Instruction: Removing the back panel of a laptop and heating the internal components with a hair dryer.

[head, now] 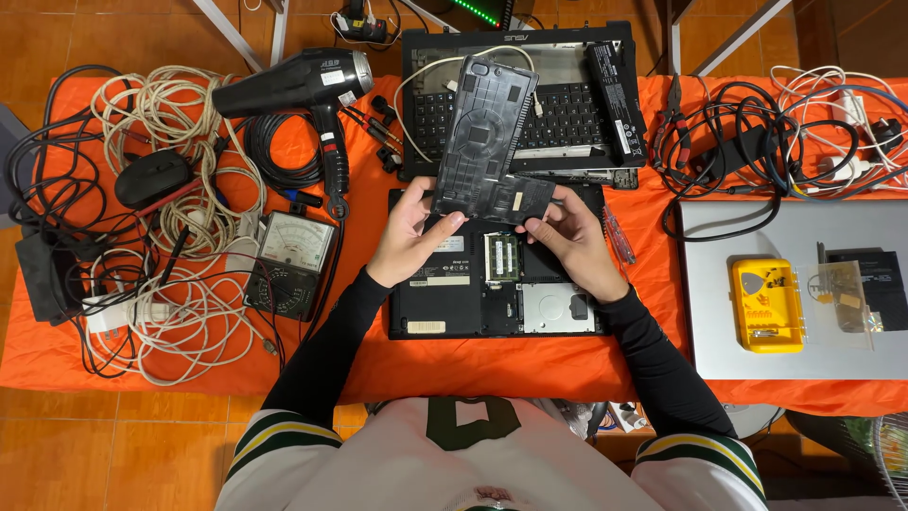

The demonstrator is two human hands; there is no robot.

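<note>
Orange-draped table on a tiled floor

We see the orange cloth (530, 364) covering the table, terracotta floor tiles (113, 445) at seven o'clock and twelve, and pale metal table legs (232, 33) crossing at eleven and one o'clock.

Both hands (492, 237) raised, fingers curled, arms bent

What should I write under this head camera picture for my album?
Two hands, left hand and right hand, lift a black cover panel off an upturned laptop on an orange table.
</note>
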